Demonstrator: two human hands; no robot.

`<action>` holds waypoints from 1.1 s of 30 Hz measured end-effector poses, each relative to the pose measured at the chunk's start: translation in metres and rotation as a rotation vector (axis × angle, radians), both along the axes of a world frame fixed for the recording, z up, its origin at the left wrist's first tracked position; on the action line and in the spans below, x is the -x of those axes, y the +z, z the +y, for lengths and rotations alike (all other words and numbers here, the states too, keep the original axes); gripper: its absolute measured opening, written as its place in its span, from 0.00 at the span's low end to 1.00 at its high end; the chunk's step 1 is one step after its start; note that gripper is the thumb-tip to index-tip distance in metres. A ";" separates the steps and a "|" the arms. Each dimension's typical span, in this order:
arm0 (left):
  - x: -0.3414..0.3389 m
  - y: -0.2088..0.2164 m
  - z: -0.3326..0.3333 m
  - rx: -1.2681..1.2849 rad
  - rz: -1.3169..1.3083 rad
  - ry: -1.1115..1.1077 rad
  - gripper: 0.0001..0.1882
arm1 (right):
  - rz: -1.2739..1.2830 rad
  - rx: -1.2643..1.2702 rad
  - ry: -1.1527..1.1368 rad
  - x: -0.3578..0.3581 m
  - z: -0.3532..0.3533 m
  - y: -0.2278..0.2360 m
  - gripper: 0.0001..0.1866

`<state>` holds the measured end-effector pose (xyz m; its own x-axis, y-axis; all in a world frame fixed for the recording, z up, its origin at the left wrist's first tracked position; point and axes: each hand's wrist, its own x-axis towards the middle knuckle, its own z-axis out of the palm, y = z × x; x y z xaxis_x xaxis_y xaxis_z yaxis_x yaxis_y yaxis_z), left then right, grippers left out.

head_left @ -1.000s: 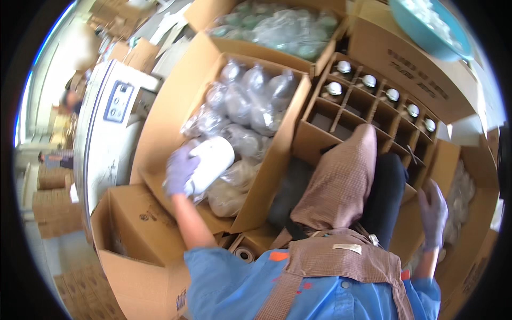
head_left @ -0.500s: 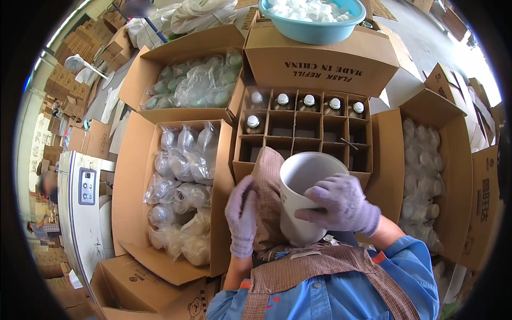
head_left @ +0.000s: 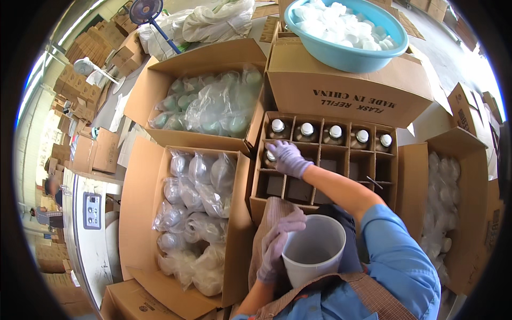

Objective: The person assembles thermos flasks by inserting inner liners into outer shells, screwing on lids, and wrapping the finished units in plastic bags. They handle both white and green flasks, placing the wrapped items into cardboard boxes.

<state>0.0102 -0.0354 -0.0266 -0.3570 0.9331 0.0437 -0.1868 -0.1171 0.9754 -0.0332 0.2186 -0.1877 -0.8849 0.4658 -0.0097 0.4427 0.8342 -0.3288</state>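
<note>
My right hand [head_left: 288,158] reaches over the divided carton [head_left: 329,140], its gloved fingers around the white-capped neck of a glass flask liner [head_left: 270,158] in the left cell of the middle row. The fingers partly hide that liner. More white-capped liners [head_left: 334,133] stand upright in the far row. Close to my body, a grey plastic bucket [head_left: 314,256] rests in my lap against the brown checked apron. My left hand [head_left: 281,242], gloved too, holds the bucket's left side, fingertips near the rim.
To the left, an open carton [head_left: 238,213] holds several plastic-wrapped liners; another carton [head_left: 152,133] behind it holds greenish wrapped ones. A blue basin [head_left: 341,58] of white caps sits at the back. At right stands a carton of wrapped liners [head_left: 441,197].
My right hand has left the bucket and stretched forward to the flask liner in the carton. My left hand has come onto the bucket's side. The view has shifted.
</note>
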 end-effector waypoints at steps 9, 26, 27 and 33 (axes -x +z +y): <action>0.006 0.008 -0.009 0.130 -0.136 0.208 0.33 | -0.043 -0.055 0.142 0.028 0.001 -0.015 0.30; 0.036 -0.001 0.039 -0.234 -0.434 -0.193 0.36 | 0.680 -0.001 0.110 -0.161 -0.063 0.309 0.41; 0.025 0.012 0.038 -0.218 -0.416 -0.219 0.38 | 0.592 0.002 0.040 -0.164 -0.046 0.293 0.44; 0.002 0.007 0.001 -0.044 -0.207 -0.233 0.57 | 0.151 0.428 0.046 -0.194 -0.051 0.295 0.43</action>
<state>0.0081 -0.0345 -0.0198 -0.1396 0.9896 0.0345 -0.4078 -0.0893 0.9087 0.1608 0.1672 0.1072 -0.9110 0.4078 -0.0618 0.3286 0.6270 -0.7063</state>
